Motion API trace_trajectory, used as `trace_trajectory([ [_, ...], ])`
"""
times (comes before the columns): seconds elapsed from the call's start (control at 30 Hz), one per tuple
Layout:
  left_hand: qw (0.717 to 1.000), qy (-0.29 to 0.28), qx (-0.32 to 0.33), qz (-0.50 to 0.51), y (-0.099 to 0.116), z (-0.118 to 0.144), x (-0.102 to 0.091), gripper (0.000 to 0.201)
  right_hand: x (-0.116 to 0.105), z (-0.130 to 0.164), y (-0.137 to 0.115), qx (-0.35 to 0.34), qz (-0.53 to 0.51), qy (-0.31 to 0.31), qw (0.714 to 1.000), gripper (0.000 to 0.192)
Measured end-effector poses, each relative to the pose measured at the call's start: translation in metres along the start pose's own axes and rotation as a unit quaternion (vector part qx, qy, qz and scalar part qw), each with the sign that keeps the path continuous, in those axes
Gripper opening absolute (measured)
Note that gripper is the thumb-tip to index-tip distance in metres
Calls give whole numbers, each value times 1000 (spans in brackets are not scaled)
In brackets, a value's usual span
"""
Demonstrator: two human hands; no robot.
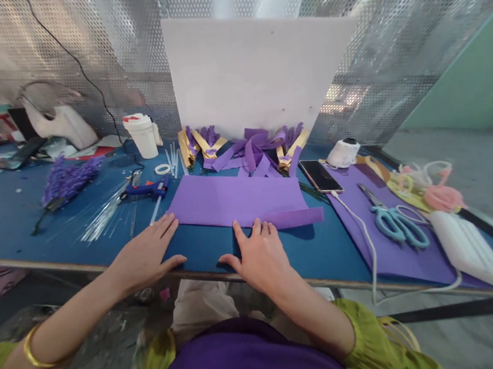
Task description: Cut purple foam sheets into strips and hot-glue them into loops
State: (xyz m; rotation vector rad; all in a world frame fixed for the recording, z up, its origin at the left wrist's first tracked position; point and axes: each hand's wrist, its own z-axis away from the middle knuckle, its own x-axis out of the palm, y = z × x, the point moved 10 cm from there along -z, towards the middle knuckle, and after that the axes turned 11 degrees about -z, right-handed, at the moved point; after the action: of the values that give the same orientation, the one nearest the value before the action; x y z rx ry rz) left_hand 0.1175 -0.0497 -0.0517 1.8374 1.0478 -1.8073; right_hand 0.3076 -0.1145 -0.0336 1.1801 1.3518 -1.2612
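A purple sheet [234, 195], perhaps paper or foam, lies flat before me. Along its front right edge runs a narrow purple strip [294, 218] that sticks out past the sheet's side; whether it is a fold or a separate piece I cannot tell. My left hand [149, 255] rests flat, fingers stretched, its fingertips at the sheet's front left corner. At the middle of the front edge, my right hand [262, 255] touches the sheet with its fingertips, thumb spread to the side. Neither hand grips anything.
Behind lie purple scraps [255, 150]. To the left are a blue glue gun [147, 188], clear sticks [107, 215], purple flowers [68, 180] and a white cup [142, 136]. A phone [320, 176], scissors [394, 222], cable [369, 241] and white power bank [470, 249] occupy the right.
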Motion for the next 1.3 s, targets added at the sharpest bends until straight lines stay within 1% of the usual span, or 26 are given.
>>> trace_trajectory([
  [0.1, 998, 9, -61, -28, 10, -11, -5, 108, -2, 0, 0, 2, -5, 3, 1000, 91],
  [0.17, 997, 21, -68, -31, 26, -21, -9, 105, -1, 0, 0, 2, -9, 2, 1000, 90],
  [0.23, 999, 29, -29, -16, 51, -32, -13, 94, 0, 0, 0, 2, -6, -1, 1000, 86],
  [0.3, 1000, 24, 14, 5, 73, -40, -15, 88, 1, 0, 1, 1, -3, -2, 1000, 84],
  [0.4, 997, 2, 65, 33, 94, -47, -18, 98, 1, 0, 1, -2, -6, -1, 1000, 86],
  [0.47, 996, -9, 80, 39, 99, -49, -20, 103, 1, 0, 0, -3, -9, -2, 1000, 86],
  [0.53, 996, -21, 76, 35, 96, -48, -21, 103, 1, 1, 1, -3, -12, 0, 1000, 86],
  [0.67, 998, -48, 40, 31, 76, -45, -17, 99, 0, 3, 2, 1, -15, 13, 1000, 83],
  [0.8, 999, -38, 20, 33, 55, -40, -11, 90, 1, 3, 4, 2, -22, 10, 1000, 84],
  [0.9, 999, -30, 13, 33, 39, -33, -5, 88, 1, 4, 4, 4, -22, 2, 1000, 86],
  [1.0, 999, -34, 7, 34, 23, -25, 1, 87, 0, 4, 3, 4, -21, -3, 1000, 87],
  [1.1, 999, -43, -16, 28, 9, -17, 5, 87, 1, 4, 3, 5, -24, -2, 1000, 88],
  [1.2, 997, -50, -65, 0, 5, -15, 5, 92, 1, 3, 3, 4, -22, 3, 1000, 88],
  [1.27, 994, -50, -97, -29, 12, -18, 1, 104, 1, 2, 2, 3, -19, 5, 1000, 87],
  [1.3, 993, -50, -99, -38, 21, -22, -3, 109, 1, 2, 2, 4, -18, 7, 1000, 86],
])
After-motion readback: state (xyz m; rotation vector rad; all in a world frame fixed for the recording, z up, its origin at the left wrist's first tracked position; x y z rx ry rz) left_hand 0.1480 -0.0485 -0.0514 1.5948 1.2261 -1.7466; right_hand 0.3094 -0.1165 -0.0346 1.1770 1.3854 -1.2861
